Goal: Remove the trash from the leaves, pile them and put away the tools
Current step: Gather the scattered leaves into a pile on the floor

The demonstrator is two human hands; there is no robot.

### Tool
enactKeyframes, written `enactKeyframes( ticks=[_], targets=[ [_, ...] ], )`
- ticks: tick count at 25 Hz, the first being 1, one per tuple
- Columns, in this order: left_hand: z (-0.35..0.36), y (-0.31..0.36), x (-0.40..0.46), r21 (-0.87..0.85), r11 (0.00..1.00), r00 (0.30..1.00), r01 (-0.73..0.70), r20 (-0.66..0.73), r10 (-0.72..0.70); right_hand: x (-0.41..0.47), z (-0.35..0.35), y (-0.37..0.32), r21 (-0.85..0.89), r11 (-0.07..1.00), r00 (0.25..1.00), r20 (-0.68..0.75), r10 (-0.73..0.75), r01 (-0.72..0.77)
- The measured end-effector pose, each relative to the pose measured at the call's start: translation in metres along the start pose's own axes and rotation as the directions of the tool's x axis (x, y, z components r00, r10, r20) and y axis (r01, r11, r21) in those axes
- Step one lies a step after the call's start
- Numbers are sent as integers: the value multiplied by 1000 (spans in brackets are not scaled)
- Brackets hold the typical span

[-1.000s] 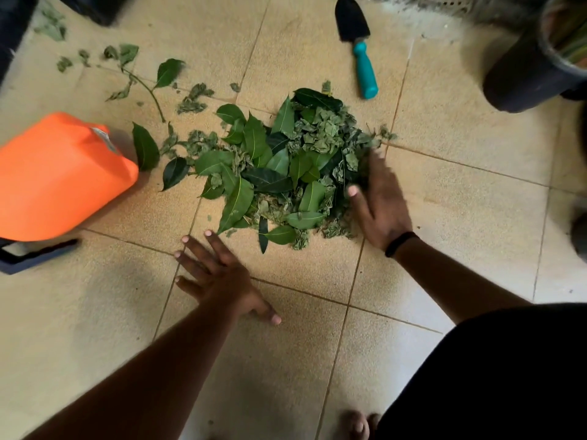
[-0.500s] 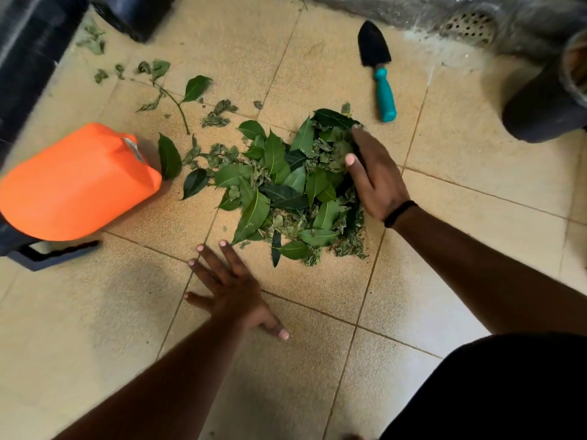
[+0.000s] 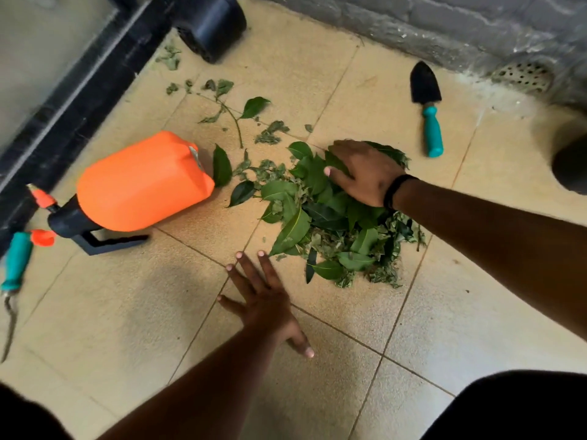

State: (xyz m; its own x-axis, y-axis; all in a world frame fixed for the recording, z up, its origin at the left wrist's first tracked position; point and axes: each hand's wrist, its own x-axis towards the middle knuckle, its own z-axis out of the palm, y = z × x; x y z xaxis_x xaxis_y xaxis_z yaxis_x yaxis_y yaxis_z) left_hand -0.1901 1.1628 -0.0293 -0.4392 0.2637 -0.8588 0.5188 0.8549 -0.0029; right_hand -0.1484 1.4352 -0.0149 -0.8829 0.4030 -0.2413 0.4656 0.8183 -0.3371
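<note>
Nearest, the left hand [image 3: 265, 308] lies flat on the tiled floor [image 3: 127, 312], fingers spread and holding nothing, its fingertips just short of the leaf pile [image 3: 330, 223]. The pile sits mid-floor. The right hand [image 3: 365, 173] rests palm-down on the far part of the pile, fingers relaxed among the leaves. Left of the pile an orange sprayer [image 3: 139, 185] lies on its side, a few loose leaves [image 3: 244, 190] beside it. Beyond are a leafy twig [image 3: 236, 122] and, to the right, a teal-handled trowel [image 3: 430, 122]. A second teal-handled tool [image 3: 16, 262] lies at the far left.
</note>
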Motion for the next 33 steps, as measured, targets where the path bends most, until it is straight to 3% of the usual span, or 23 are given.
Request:
enactKeyframes(
  ticks=[3, 7, 13, 20, 22, 23, 25, 26, 27, 29, 31, 33],
  targets=[
    [2, 0, -2, -9, 1000, 1000, -20, 2, 20, 16, -17, -42, -219, 959, 984, 45, -173, 179],
    [3, -5, -1, -15, 999, 1000, -30, -1, 30, 57, -13, -112, -362, 842, 909, 276, -312, 399],
    [6, -4, 4, -36, 999, 999, -30, -28, 29, 108, 49, -165, -391, 849, 913, 342, -224, 355],
    [11, -8, 5, -61, 997, 997, -47, -57, 44, 69, 40, -116, -491, 767, 885, 418, -207, 412],
    [11, -8, 4, -71, 996, 997, -48, -65, 44, 59, 26, -103, -438, 777, 873, 395, -286, 452],
    [12, -7, 4, -77, 996, 997, -50, -67, 45, 56, 19, -98, -409, 794, 886, 315, -341, 450],
    [13, -8, 4, -82, 995, 996, -56, -75, 50, 63, 8, -85, -352, 873, 941, 114, -318, 338],
    [14, -8, 4, -84, 995, 995, -58, -80, 52, 73, 2, -77, -313, 923, 975, 66, -213, 223],
    [14, -8, 4, -89, 994, 995, -60, -81, 53, 85, -3, -68, -273, 959, 995, 79, -56, 76],
    [14, -8, 4, -103, 993, 995, -66, -80, 58, 106, -11, -52, -227, 961, 963, 180, 201, -158],
    [14, -9, 4, -110, 991, 995, -73, -80, 64, 113, -4, -47, -222, 952, 928, 261, 266, -211],
    [14, -9, 4, -108, 991, 995, -73, -73, 65, 102, 9, -53, -212, 970, 938, 297, 181, -120]
  ],
)
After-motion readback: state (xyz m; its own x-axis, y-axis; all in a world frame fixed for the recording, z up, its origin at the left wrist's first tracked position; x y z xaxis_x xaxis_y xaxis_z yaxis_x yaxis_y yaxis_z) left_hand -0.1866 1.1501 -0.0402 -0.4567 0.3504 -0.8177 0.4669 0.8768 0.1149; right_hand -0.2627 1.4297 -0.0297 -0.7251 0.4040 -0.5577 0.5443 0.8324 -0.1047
